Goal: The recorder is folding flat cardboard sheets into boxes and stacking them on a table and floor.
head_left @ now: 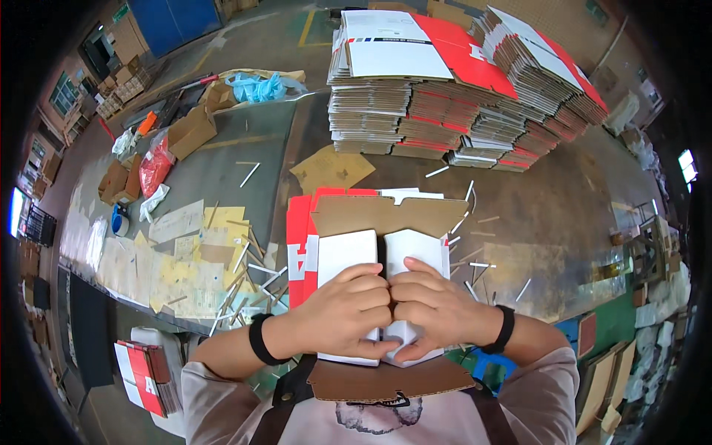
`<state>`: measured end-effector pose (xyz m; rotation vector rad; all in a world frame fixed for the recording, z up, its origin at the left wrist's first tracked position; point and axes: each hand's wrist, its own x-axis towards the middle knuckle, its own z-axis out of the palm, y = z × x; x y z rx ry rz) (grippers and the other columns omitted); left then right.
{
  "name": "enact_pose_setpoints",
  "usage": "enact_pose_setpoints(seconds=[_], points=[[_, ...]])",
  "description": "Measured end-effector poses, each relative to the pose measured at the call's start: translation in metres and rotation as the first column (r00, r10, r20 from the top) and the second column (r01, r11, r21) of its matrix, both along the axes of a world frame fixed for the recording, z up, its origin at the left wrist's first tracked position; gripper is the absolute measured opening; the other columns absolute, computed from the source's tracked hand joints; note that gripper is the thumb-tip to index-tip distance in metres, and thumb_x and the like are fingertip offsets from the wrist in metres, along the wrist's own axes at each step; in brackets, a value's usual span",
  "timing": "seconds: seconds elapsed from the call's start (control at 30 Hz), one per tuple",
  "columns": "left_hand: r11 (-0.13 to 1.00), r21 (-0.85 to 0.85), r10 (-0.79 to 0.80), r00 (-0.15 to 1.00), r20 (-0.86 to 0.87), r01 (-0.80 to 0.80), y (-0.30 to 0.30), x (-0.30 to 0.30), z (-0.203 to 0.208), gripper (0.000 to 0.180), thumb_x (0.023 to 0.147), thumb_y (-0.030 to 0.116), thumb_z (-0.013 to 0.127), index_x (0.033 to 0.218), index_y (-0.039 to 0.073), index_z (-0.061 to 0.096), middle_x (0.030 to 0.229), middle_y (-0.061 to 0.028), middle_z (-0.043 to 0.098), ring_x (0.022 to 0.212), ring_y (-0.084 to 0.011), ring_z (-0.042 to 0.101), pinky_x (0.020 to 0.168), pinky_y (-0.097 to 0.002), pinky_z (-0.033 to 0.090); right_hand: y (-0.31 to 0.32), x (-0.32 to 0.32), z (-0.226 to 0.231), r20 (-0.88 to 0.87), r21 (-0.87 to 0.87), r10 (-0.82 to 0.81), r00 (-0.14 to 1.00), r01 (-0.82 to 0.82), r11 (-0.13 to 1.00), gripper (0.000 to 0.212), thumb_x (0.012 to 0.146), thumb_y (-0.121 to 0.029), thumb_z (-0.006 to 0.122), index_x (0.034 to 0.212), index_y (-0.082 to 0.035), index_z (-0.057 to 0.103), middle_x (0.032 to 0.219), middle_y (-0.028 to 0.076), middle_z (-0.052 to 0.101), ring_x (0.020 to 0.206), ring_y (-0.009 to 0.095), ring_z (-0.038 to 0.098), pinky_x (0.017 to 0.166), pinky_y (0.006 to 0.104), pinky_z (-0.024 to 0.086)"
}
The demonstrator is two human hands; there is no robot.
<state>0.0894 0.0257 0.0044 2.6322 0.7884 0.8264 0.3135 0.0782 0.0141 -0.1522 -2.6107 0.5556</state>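
A cardboard carton lies in front of me, its brown end flaps [386, 213] spread at the far and near sides. Two white panels [345, 252] of it meet along a dark narrow gap in the middle. My left hand [348, 308] is closed over the left panel's inner edge, fingers curled at the gap. Opposite it, my right hand [432, 308] grips the right panel, which tilts up somewhat. The knuckles of both hands almost touch; the fingertips in the gap are partly hidden. Red and white cardboard [298, 245] shows beneath the carton on its left.
Tall stacks of flattened red and white cartons [437, 111] stand at the table's far right. Loose white and brown strips [248, 274] lie scattered around. A red plastic bag [154, 167] and an open brown box [191, 133] sit left. Folded cartons [148, 378] rest low at left.
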Motion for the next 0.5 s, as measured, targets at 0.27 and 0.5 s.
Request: enact_pose_setpoints(seconds=[0.27,0.5], points=[[0.980,0.005,0.187,0.922,-0.338,-0.197,-0.022,0.015,-0.008,0.071,0.087,0.053,0.060,0.136,0.005,0.047,0.147,-0.0171,0.041,0.138,-0.0294,0.037,0.113,-0.0502,0.028,-0.003,0.016,0.075,0.426,0.002,-0.288,0.858,0.317,0.948,0.056,0.070,-0.028,0.079,0.115,-0.002,0.057,0.107,0.015,0.055,0.102,0.036,0.053,0.090,0.0464,0.045],[0.935,-0.086,-0.353,0.923,-0.156,0.343,-0.013,0.018,-0.014,0.040,0.093,0.020,0.048,0.127,0.001,0.054,0.144,-0.0136,0.046,0.135,-0.0266,0.043,0.114,-0.0414,0.033,0.044,-0.058,0.061,0.427,0.378,-0.505,0.750,0.360,0.853,0.056,0.073,-0.021,0.070,0.123,-0.001,0.055,0.112,0.016,0.059,0.113,0.032,0.056,0.092,0.0462,0.045]])
